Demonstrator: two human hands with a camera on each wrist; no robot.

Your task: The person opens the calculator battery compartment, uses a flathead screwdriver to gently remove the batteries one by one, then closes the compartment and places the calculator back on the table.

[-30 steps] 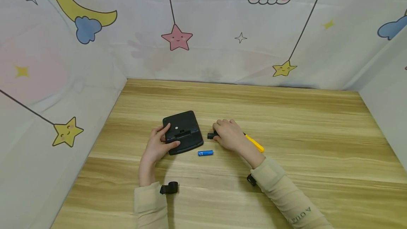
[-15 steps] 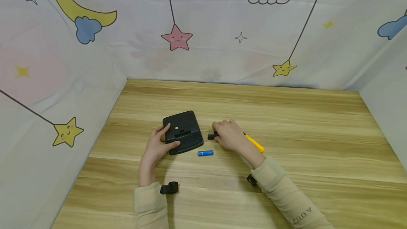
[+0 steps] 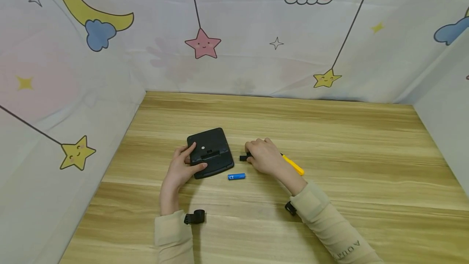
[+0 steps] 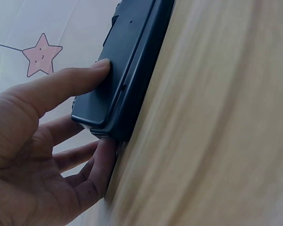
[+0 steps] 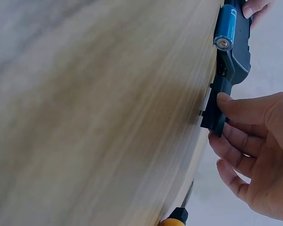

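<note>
A flat black device (image 3: 216, 137), perhaps a calculator lying face down, shows an uncovered battery slot on its upturned back. My left hand (image 3: 181, 166) grips its left side; in the left wrist view the thumb (image 4: 92, 77) lies on the upper face and a fingertip reaches beneath the edge. Just right of the device, my right hand (image 3: 264, 156) pinches a small black battery cover (image 5: 217, 106) between thumb and fingers, slightly above the table. Between the hands, nearer to me, a blue battery (image 3: 236, 177) lies on the table.
A screwdriver with a yellow handle (image 3: 294, 165) lies right beside the right hand, its tip partly hidden behind that hand. The wooden table (image 3: 348, 146) is bordered at the back and sides by a printed cloth (image 3: 249, 68).
In my right fingers the battery cover has tilted a little and now looks narrower from above. Left hand, device, battery and screwdriver stay where they were.
</note>
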